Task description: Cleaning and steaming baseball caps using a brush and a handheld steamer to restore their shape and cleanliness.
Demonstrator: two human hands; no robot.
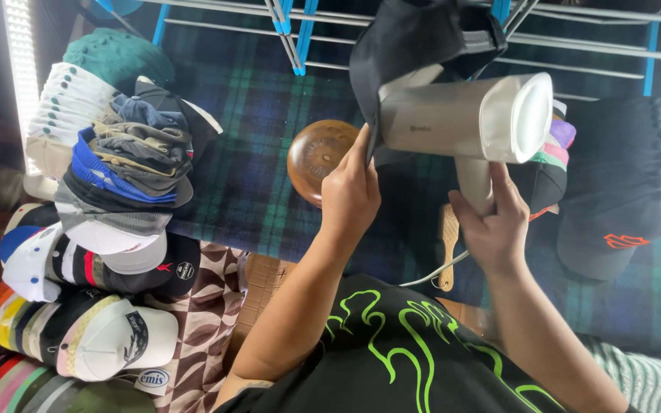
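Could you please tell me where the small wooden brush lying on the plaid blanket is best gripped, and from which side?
Probably by the narrow handle of the wooden brush, coming from above on the near side. It lies flat on the plaid blanket, handle toward the person, beside the white cord, just under the right hand.

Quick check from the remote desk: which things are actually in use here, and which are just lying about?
In use: left hand holding the dark cap; right hand gripping the white handheld steamer.

Lying about: cap stacks, wooden dome, wooden brush, black cap.

Person wears a black T-shirt [415, 352] with bright green squiggle lines printed across it. Both forearms bare; no gloves, rings or watch visible.
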